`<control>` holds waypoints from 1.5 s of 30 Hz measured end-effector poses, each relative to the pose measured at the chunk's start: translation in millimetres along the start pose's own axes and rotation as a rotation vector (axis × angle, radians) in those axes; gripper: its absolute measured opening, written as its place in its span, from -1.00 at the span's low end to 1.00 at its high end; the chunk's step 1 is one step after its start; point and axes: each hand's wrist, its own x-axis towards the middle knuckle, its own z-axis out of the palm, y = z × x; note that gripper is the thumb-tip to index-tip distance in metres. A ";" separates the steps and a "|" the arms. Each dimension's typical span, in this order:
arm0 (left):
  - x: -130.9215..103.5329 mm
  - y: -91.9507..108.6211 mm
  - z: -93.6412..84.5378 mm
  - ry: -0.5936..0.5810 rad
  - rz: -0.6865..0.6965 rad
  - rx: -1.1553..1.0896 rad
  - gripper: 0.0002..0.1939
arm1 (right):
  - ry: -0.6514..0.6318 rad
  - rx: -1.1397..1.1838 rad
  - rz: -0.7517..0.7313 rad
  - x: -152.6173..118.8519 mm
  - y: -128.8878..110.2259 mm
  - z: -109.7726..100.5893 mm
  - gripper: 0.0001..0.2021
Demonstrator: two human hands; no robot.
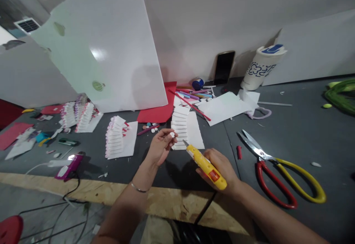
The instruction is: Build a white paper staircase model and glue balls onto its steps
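Near the centre of the frame, the left hand pinched a small white disc between thumb and fingertips, just beside a row of white paper strips. The right hand, right of centre, was wrapped around a yellow glue gun, its tip pointing up and left, near the strips. The row lay on the dark table just beyond and between both hands, by a white sheet. Open scissors lay at lower right, apart from either hand
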 end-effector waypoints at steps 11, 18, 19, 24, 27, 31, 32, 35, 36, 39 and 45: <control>8.3 2.5 -8.2 0.083 0.048 -0.093 -0.62 | 0.053 -0.029 0.029 2.9 -2.5 -1.6 -0.86; 11.3 12.1 -10.3 0.029 0.074 -0.080 -0.65 | 0.068 -0.054 0.024 4.4 -2.2 -3.1 -0.87; 11.6 13.6 -10.4 0.026 0.082 -0.067 -0.65 | 0.073 -0.056 0.025 5.1 -2.7 -3.6 -0.86; 15.3 21.4 -11.0 0.045 0.132 0.028 -0.67 | 0.082 -0.057 0.061 7.1 -4.7 -4.8 -0.83; 20.7 27.7 -11.8 0.064 0.130 0.079 -0.69 | 0.082 -0.056 0.070 6.7 -4.5 -4.8 -0.83; 28.8 35.7 -11.6 0.055 0.108 0.134 -0.69 | 0.084 -0.059 0.063 6.3 -3.4 -5.3 -0.86; 30.8 36.8 -11.1 0.049 0.108 0.157 -0.69 | 0.085 -0.064 0.060 6.3 -3.1 -5.6 -0.88; 38.7 37.1 -10.1 0.044 0.142 0.267 -0.70 | 0.100 -0.072 0.055 6.6 -2.6 -6.0 -0.90; 42.2 36.5 -10.2 0.047 0.163 0.321 -0.70 | 0.105 -0.070 0.057 6.6 -2.5 -6.0 -0.90; 55.1 34.5 -12.5 0.052 0.248 0.538 -0.75 | 0.107 -0.045 0.087 6.3 -2.3 -5.8 -0.89; 77.5 34.8 -15.2 -0.033 0.405 1.023 -0.87 | 0.116 -0.015 0.114 5.8 -1.8 -5.7 -0.87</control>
